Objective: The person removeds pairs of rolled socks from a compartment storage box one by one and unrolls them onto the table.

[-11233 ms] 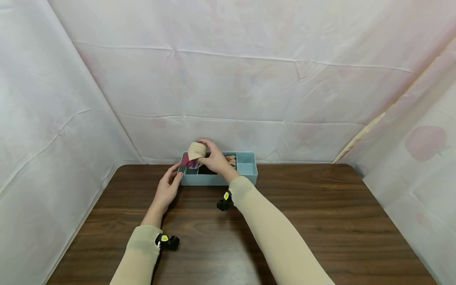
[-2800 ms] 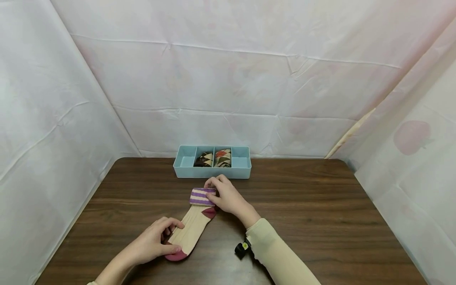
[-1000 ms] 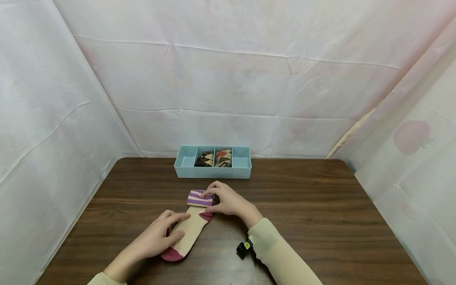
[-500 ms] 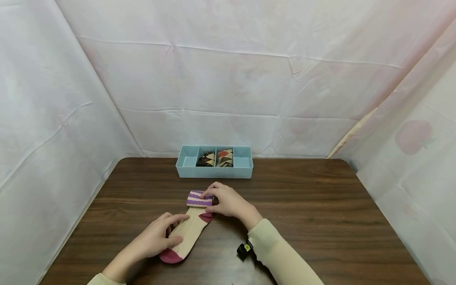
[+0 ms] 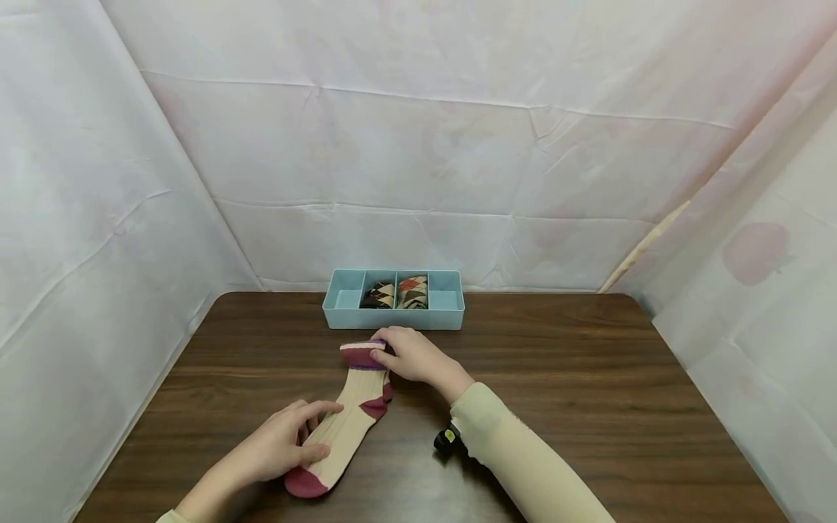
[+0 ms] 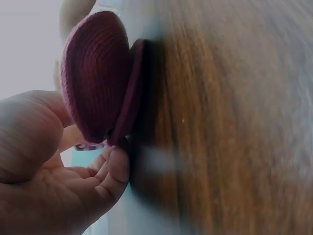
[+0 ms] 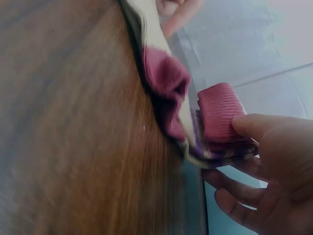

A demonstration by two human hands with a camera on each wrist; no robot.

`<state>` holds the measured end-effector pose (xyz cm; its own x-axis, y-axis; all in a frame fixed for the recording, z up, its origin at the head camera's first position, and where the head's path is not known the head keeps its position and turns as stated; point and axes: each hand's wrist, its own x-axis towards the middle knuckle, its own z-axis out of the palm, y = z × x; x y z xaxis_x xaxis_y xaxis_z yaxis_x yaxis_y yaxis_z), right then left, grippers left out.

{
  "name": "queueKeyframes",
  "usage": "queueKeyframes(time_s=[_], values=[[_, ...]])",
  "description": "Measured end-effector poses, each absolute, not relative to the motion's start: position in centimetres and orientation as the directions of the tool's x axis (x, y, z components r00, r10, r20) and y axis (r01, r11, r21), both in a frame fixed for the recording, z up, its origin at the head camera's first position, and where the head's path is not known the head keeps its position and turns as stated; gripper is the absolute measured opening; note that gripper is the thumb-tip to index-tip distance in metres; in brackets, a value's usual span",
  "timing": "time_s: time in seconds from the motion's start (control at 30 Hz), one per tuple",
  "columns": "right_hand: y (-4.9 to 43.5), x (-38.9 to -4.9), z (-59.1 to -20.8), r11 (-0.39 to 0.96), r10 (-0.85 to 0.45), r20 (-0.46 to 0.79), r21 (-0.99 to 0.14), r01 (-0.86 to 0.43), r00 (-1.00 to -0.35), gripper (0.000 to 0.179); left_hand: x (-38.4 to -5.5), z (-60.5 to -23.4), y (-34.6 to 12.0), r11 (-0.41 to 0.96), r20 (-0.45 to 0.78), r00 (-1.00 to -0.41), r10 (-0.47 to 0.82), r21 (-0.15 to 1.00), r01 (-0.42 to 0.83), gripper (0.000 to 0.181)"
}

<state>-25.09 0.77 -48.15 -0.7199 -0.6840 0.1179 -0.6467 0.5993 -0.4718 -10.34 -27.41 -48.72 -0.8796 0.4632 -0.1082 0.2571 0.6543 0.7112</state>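
Note:
A pair of cream socks (image 5: 346, 421) with maroon toes and heels lies stacked on the table, toes toward me. My right hand (image 5: 415, 356) pinches the folded cuff (image 7: 222, 115) between thumb and fingers; its maroon band faces up, purple stripes partly showing. My left hand (image 5: 281, 443) rests on the foot part, thumb and index finger spread over the fabric. In the left wrist view the upper maroon toe (image 6: 95, 78) bulges above the lower one, with the other fingers (image 6: 117, 166) curled beside it.
Behind the socks stands a light blue divided tray (image 5: 392, 319). Its middle compartments hold a dark argyle sock roll (image 5: 379, 295) and a lighter argyle sock roll (image 5: 413, 292); both end compartments are bare. A white curtain (image 5: 418, 145) surrounds the wooden table (image 5: 588, 407).
Earlier, both hands were at the tray with the cream-and-maroon bundle; now the socks lie flat. Within the last half second the right hand folded the striped cuff over, turning its maroon band up.

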Motion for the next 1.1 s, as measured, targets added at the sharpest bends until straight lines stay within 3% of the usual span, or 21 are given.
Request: queueKeyframes(time_s=[0.43, 0.73, 1.1], values=[[0.7, -26.7, -49.3, 0.606, -0.673, 0.140, -0.459, -0.650, -0.726, 0.025, -10.2, -48.6, -27.8, 0.639, -0.145, -0.852, 0.503, 0.727, 0.254, 0.063], [0.7, -27.3, -49.8, 0.537, -0.731, 0.253, -0.361, -0.762, -0.634, 0.011, -10.0, -48.4, -27.6, 0.642, -0.120, -0.862, 0.492, 0.719, 0.266, 0.059], [1.1, -27.6, -49.9, 0.528, -0.755, 0.179, -0.403, -0.747, -0.630, 0.017, -9.8, -48.4, -27.1, 0.636, -0.067, -0.880, 0.470, 0.717, 0.285, 0.055]])
